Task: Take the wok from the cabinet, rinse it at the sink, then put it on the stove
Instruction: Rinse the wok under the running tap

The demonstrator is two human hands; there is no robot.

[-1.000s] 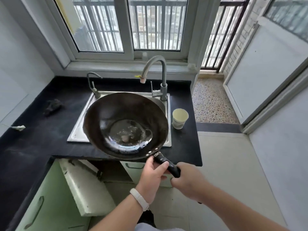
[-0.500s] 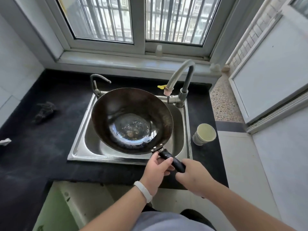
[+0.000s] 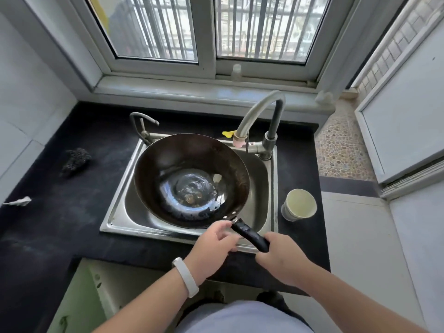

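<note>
A dark round wok (image 3: 189, 169) with brown residue at its bottom sits over the steel sink (image 3: 115, 219), its black handle pointing toward me. My right hand (image 3: 280, 258) grips the end of the handle. My left hand (image 3: 213, 246) rests just left of the handle near the wok's rim, fingers loosely curled and touching it. The curved grey faucet (image 3: 254, 111) arches above the sink's back right corner, its spout beside the wok's far rim. No water is running.
A pale cup (image 3: 299, 207) stands on the black counter (image 3: 48, 224) right of the sink. A dark scrubber (image 3: 75, 159) and a white scrap (image 3: 19, 201) lie to the left. A small second tap (image 3: 141, 126) rises at the sink's back left. A green cabinet door (image 3: 79, 299) hangs open below.
The wok has moved forward from above the counter edge and down into the sink. I have stepped closer. My left hand has loosened on the handle.
</note>
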